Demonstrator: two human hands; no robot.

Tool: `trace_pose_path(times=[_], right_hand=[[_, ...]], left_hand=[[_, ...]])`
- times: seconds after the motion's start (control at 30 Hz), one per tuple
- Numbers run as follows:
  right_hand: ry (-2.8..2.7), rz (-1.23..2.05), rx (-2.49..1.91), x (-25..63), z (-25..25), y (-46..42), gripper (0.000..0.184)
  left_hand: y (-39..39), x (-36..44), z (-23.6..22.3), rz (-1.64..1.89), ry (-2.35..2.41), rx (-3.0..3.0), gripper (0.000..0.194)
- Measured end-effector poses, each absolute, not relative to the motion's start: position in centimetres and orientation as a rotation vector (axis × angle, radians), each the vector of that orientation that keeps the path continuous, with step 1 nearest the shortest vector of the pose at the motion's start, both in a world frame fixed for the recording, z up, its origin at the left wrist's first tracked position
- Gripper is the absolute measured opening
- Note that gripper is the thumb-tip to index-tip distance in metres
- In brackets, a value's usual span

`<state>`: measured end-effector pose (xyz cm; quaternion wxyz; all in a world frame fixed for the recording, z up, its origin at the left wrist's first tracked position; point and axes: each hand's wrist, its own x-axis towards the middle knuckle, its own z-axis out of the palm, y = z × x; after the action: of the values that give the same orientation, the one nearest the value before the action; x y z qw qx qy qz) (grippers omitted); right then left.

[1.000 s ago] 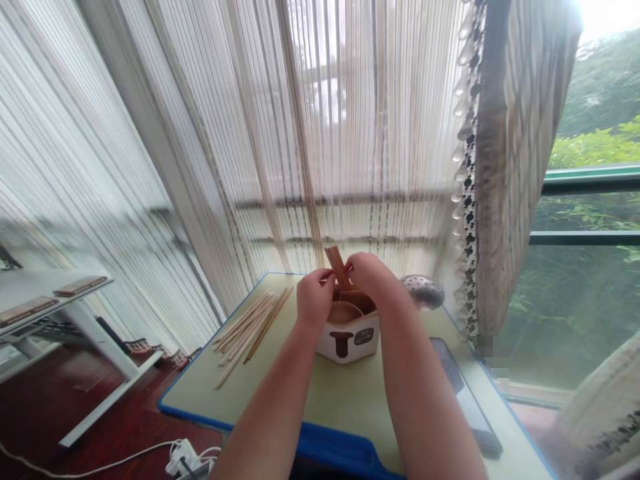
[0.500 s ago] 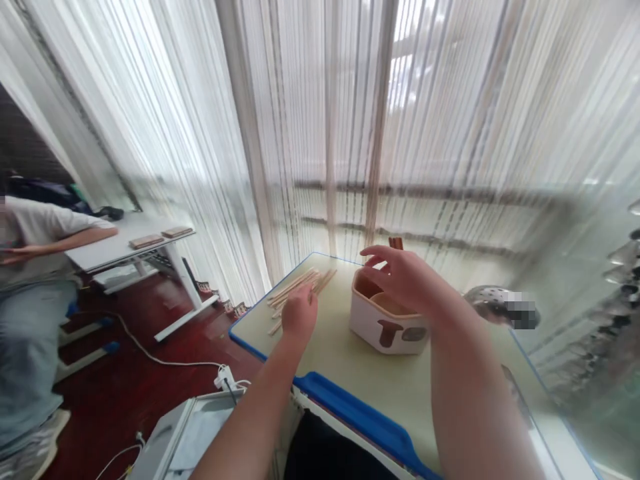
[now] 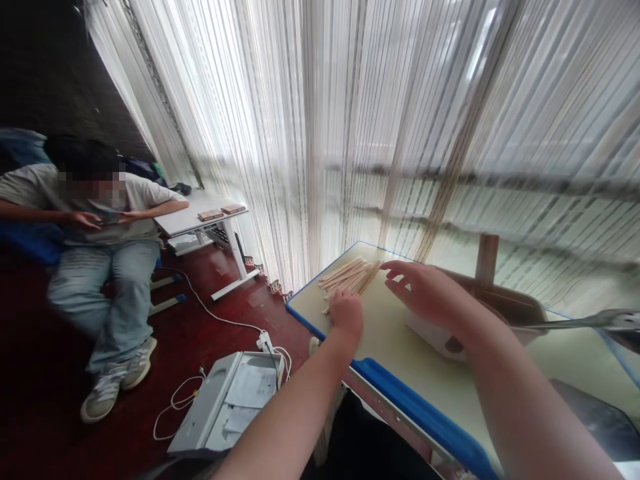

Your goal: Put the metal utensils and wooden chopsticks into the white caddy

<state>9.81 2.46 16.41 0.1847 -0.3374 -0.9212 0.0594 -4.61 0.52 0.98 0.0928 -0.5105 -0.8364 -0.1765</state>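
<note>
My left hand (image 3: 347,315) is closed at the near end of a spread of pale wooden chopsticks (image 3: 345,272) on the table. Its fingertips are partly hidden, but chopsticks stick out past them. My right hand (image 3: 420,288) hovers between the chopsticks and a utensil holder, fingers apart and nothing in them. The white utensil holder (image 3: 433,337) with a brown inside stands partly behind my right wrist and forearm. A brown upright piece (image 3: 487,260) rises from it, and a metal utensil (image 3: 600,320) reaches out to the right.
The cream table (image 3: 385,333) has a blue edge. A dark object (image 3: 595,413) lies at its right side. Below left are a grey box with papers (image 3: 250,387) and a white power strip (image 3: 265,341). A seated person (image 3: 110,227) is beside a white desk (image 3: 193,217).
My view has swung left, bringing the seated person further in. My right hand has moved off the holder's opening towards the chopsticks. The left hand stays at the chopsticks.
</note>
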Motion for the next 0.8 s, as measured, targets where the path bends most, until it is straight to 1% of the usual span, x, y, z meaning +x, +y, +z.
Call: trace_pose_path(times=[0.1,0.2,0.3,0.4,0.5,0.57,0.63,0.7,0.8], right_hand=[[-2.585,0.06,-0.954,11.4,17.3,-0.1,0.033],[-2.535,0.108,-0.82,14.0,18.3,-3.0,0.033],[-2.396,0.195,-0.843,14.9,17.7,-4.9,0.041],[-2.328,0.355,-0.927,13.6,14.6,-5.4,0.044],[-2.263,0.463,-0.982,12.2,9.1,-4.8,0.045],[-2.181,0.433,-1.038,12.0,5.3,-4.3,0.042],[-2.133,0.321,-1.115,12.6,2.5,-3.7,0.037],[-2.127,0.265,-1.19,13.2,0.9,-3.3,0.033],[-2.104,0.251,-1.288,13.7,0.3,-3.0,0.032]], left_hand=[[0.6,-4.5,1.0,-0.502,-2.493,-1.511,0.03],[0.9,-4.5,0.8,-0.483,-2.504,-1.531,0.033],[0.8,-4.7,0.9,-0.485,-2.505,-1.517,0.035],[0.1,-4.6,1.4,-0.471,-2.523,-1.528,0.036],[-1.2,-4.3,1.8,-0.445,-2.522,-1.585,0.037],[-2.2,-4.1,1.9,-0.443,-2.511,-1.599,0.038],[-3.1,-3.9,1.8,-0.458,-2.498,-1.589,0.039],[-3.9,-3.8,1.6,-0.498,-2.506,-1.568,0.038],[-4.5,-3.9,1.3,-0.557,-2.539,-1.546,0.037]])
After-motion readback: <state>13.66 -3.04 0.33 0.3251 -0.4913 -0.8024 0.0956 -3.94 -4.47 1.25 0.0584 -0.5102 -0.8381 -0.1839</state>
